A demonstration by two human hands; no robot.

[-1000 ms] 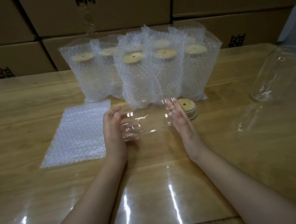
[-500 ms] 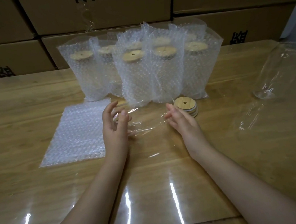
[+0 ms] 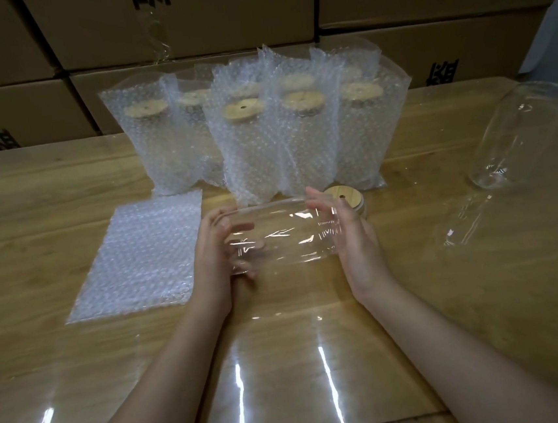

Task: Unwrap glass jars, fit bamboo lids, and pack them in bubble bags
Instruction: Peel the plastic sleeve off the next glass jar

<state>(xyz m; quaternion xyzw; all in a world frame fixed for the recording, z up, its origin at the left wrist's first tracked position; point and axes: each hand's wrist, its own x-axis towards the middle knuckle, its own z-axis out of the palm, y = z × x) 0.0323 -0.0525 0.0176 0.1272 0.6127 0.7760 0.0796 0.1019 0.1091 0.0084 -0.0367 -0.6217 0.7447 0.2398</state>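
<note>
Here, bagged jars (image 3: 247,146) line the wooden table (image 3: 30,187), boxes (image 3: 184,16) behind.

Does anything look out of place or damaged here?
One loose jar lies on its side on the right of the table, away from the upright packed jars; it could roll. Nothing looks broken or spilled.

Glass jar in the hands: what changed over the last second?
The left hand, whose fingers pinched together half a second ago, now curls round one end of the glass jar again; the right hand presses flat on the other end. The bagged jars, flat bubble bags and lid stack stayed put.
</note>
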